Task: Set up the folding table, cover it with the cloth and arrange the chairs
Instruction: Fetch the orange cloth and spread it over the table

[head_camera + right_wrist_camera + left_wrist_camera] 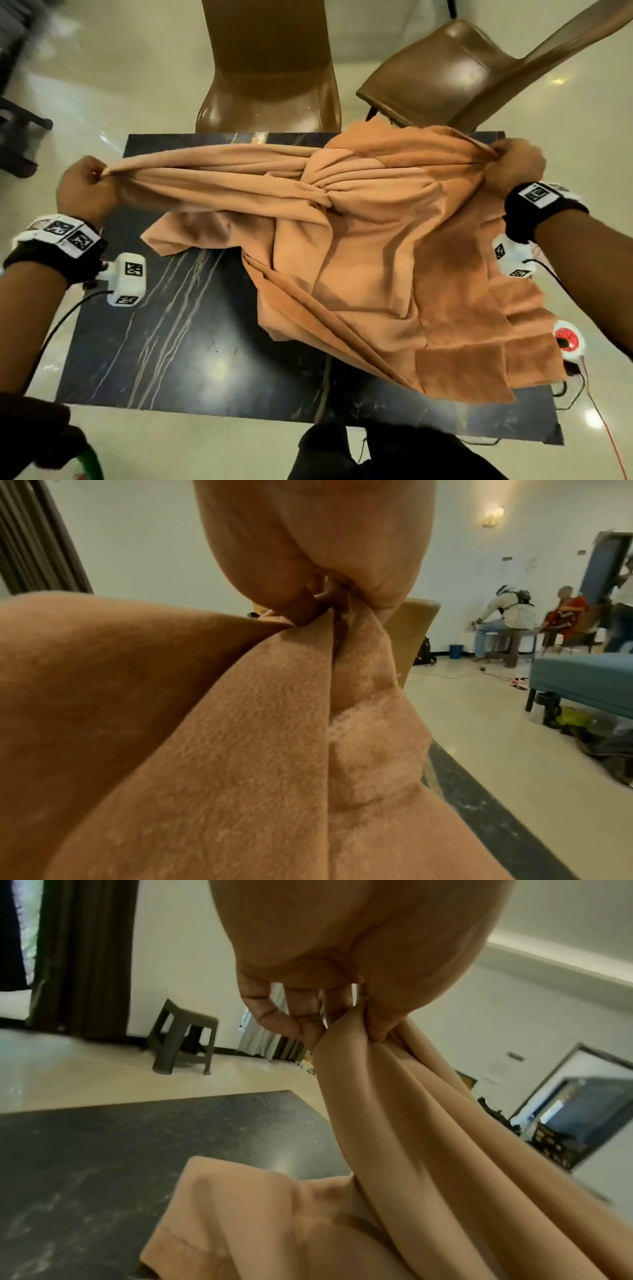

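The dark marble-patterned folding table [178, 342] stands unfolded in front of me. A tan cloth [359, 246] lies bunched and twisted over its right half, part hanging past the right edge. My left hand [90, 181] grips one gathered end of the cloth [394, 1096] above the table's far left corner [171, 1137]. My right hand [513, 164] grips the other end [274, 723] near the far right corner. The cloth is stretched between the two hands. Two brown chairs stand beyond the table: one [270, 68] straight ahead, one [452, 68] angled to the right.
A red and white round device [567, 339] with wires lies on the floor by the table's right edge. A grey plastic stool [183, 1042] stands by the wall at left. A blue bench [582, 677] and several people [510, 615] are off to the right.
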`<state>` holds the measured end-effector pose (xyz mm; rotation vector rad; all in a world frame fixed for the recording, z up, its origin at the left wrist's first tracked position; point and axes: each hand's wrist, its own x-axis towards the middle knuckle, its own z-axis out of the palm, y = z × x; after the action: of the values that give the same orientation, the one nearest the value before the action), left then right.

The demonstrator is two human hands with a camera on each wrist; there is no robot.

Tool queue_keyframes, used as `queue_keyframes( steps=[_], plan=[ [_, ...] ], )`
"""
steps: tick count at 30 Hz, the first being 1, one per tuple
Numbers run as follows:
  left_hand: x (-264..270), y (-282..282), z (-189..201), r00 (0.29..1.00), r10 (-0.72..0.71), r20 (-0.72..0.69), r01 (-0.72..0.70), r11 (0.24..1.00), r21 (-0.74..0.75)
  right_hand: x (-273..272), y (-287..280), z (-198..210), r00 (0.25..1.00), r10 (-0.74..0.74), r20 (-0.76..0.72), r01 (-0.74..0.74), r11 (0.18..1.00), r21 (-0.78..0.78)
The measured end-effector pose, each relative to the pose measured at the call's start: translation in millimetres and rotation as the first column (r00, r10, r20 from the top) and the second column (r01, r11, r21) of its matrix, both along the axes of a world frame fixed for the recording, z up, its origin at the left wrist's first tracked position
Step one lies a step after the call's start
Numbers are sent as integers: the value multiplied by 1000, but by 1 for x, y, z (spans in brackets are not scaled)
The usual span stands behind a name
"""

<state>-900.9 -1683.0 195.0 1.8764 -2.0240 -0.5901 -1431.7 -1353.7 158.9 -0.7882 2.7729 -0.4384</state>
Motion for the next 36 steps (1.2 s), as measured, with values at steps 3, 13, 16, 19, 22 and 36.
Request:
queue_keyframes(
  steps=[3, 13, 16, 19, 22, 36],
  plan=[
    [-8, 9, -4, 990, -52, 130, 42, 996, 82, 7, -6, -4, 999, -20, 43, 19, 1000, 18],
    [-196, 41, -22, 722, -614, 318, 493, 779, 387, 41, -103, 5, 824, 552, 124, -559, 828, 30],
    [-236, 35, -42, 654, -697, 293, 536, 701, 471, 56, -138, 7, 677, 703, 218, -727, 684, 55],
    [-249, 19, -57, 598, -712, 368, 487, 687, 538, 74, -164, 3, 535, 792, 294, -843, 523, 127],
    [-246, 12, -66, 572, -704, 422, 440, 697, 567, 78, -175, -4, 454, 865, 213, -884, 408, 228],
    [-194, -10, 22, 792, -598, 120, 521, 765, 378, 13, -122, 45, 597, 802, -27, -802, 597, -6]
  ],
)
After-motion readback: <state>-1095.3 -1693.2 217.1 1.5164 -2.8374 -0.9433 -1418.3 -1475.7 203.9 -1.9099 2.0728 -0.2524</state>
